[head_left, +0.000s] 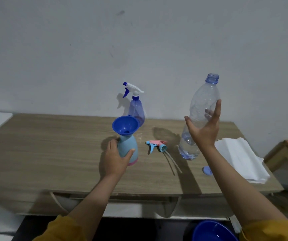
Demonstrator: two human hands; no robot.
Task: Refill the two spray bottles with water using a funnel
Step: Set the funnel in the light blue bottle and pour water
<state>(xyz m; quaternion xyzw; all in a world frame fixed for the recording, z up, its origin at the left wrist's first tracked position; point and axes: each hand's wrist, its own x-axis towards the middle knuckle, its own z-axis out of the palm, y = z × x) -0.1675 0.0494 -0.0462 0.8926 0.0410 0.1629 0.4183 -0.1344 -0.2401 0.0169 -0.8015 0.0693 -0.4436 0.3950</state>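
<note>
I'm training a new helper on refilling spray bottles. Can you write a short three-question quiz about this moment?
1. True or false: the blue funnel sits in the neck of the light blue spray bottle.
2. Which hand grips the big clear water bottle? A) left hand B) right hand C) neither
3. Fill in: the pink and blue spray head lies on the ____, between the two bottles that are held.

Key
1. True; the left hand steadies that bottle.
2. B; the right hand holds it upright, cap off, with a little water at the bottom.
3. Table.
</note>
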